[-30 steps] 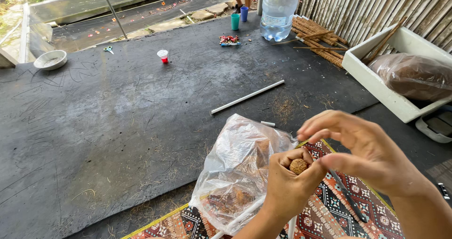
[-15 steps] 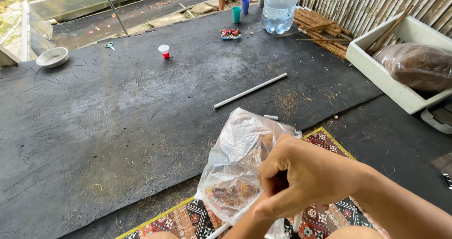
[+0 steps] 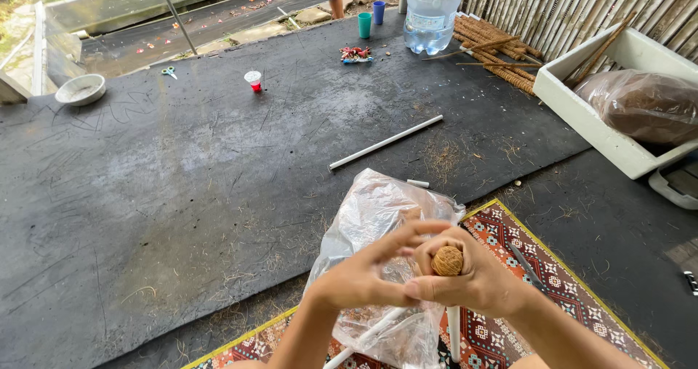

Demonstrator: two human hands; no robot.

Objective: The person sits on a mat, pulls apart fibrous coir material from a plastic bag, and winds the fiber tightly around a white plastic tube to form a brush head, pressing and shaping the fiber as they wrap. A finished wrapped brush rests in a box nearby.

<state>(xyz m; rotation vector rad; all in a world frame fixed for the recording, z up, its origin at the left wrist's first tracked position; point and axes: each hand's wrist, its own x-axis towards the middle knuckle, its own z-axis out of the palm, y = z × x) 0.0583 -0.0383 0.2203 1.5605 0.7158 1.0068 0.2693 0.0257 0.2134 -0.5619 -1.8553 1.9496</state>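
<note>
Right hand (image 3: pixel 476 282): fingers wrapped around a brown fibre ball (image 3: pixel 447 261) atop a white pipe (image 3: pixel 453 333).
Left hand (image 3: pixel 363 282): fingers spread, touching the ball.
Behind: clear plastic bag (image 3: pixel 378 216), over patterned mat (image 3: pixel 574 296).
Advice: keep the pipe upright, grip firm.

glossy crinkled plastic bag (image 3: pixel 378 267), rough fibrous twine ball (image 3: pixel 447 261), matt dark rubbery mat (image 3: pixel 182 180).

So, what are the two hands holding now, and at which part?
The right hand grips a white rod near its top end, where a brown fibre ball sits. The left hand touches that ball with its fingertips, in front of a clear plastic bag.
</note>
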